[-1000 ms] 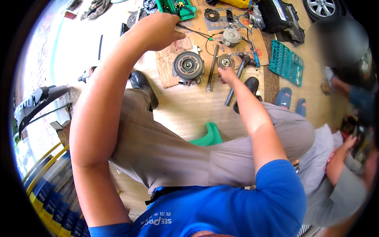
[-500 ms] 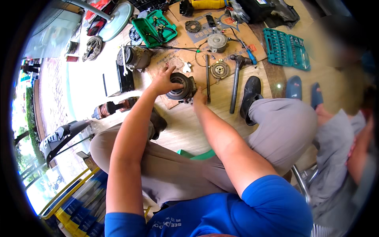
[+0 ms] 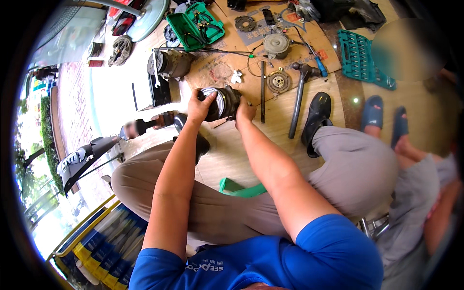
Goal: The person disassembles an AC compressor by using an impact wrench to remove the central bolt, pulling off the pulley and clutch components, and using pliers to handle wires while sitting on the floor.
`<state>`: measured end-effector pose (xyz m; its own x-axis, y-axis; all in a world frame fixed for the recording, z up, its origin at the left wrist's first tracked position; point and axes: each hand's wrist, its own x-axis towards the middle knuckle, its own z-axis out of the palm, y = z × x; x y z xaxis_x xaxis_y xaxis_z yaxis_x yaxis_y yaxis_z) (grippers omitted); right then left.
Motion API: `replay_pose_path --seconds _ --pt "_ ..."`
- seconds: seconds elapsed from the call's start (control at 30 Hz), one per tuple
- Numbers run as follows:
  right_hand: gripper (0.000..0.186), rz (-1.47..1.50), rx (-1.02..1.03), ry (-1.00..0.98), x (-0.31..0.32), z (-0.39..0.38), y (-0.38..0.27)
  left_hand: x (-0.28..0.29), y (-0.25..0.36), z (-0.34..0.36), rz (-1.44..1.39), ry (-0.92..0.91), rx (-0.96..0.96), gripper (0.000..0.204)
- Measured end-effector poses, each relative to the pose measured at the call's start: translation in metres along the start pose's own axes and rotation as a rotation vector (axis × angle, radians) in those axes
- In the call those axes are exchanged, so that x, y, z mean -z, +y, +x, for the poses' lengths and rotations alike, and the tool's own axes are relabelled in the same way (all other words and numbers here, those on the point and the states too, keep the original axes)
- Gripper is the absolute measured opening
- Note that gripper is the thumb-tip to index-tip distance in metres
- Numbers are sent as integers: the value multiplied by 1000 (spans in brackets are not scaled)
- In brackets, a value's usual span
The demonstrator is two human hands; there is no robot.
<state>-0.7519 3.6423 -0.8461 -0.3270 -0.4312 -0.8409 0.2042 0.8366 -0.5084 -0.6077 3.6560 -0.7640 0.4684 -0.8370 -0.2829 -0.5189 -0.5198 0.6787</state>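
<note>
L hand (image 3: 199,107), R hand (image 3: 245,111): clamped on opp. sides of pulley-faced compressor (image 3: 225,102), at cardboard's (image 3: 208,71) near edge. Metal bar (image 3: 263,92), hammer (image 3: 298,94): across same edge, R.

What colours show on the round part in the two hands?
The round part is dark with silvery-grey rings, best seen in the head view.

The pulley unit (image 3: 223,103) looks metal, with shiny rings on a duller, rough body; the hammer (image 3: 297,104) is dull grey metal. The toolbox (image 3: 181,36) and socket case (image 3: 356,55) look smooth plastic; the cardboard (image 3: 210,79) is matt paper, the trousers (image 3: 232,212) matt cloth, the shoe (image 3: 318,113) glossy.
</note>
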Motion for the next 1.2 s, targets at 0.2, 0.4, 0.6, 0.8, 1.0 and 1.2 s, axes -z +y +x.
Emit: replay_pose_path --seconds 0.2,0.4,0.6,0.8,1.0,1.2 --pt "62 -303 182 -294 -17 45 -50 -14 12 -7 -22 227 451 76" --pt "62 -292 256 -374 -8 34 -60 2 -21 -15 -483 74 757 49" --pt "55 -318 145 -263 -2 40 -10 10 -21 7 -712 -64 465 41" --pt "55 -245 85 -261 9 6 -25 -4 -28 -1 -1013 -128 474 33" --pt "58 -487 294 -363 4 35 -54 -41 -27 -36 -940 193 570 52" --pt "55 -500 368 -455 -3 55 -52 -43 0 -50 -1012 208 700 46"
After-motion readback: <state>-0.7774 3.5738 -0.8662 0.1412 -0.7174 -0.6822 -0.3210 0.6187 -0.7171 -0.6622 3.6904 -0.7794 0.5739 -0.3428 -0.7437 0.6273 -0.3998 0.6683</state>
